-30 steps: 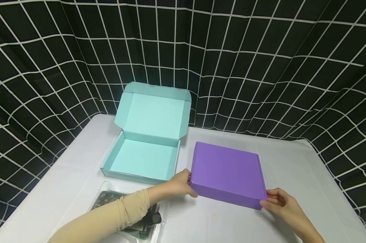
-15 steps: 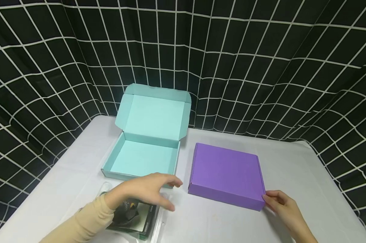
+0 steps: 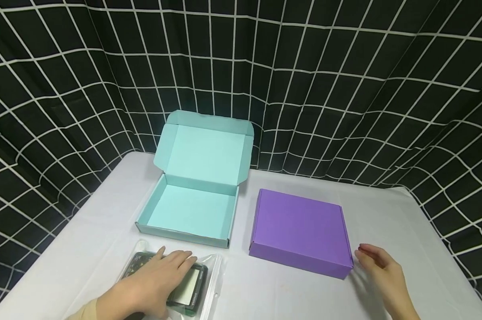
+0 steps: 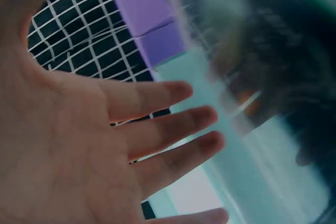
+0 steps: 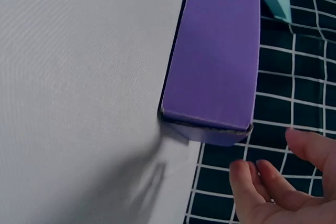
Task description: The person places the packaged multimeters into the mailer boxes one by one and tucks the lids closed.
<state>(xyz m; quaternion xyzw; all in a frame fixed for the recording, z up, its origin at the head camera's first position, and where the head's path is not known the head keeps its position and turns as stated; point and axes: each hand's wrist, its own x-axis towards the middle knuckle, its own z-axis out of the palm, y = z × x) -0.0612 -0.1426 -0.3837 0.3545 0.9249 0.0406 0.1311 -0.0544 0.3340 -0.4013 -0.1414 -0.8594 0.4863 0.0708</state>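
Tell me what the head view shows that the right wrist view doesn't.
Only the head view: the left hand, over a clear pouch, and the inside of the teal box.
Only the right wrist view: the rough edge along one end of the purple box.
Both: the right hand, purple box, part of the teal box, white tabletop and gridded cloth.

A black cloth [image 3: 317, 80] with a white grid hangs like a wall behind the counter [image 3: 297, 293], and it also closes the left and right sides. This cloth falls in soft folds. The counter has a white surface, and the light on it looks rather even.
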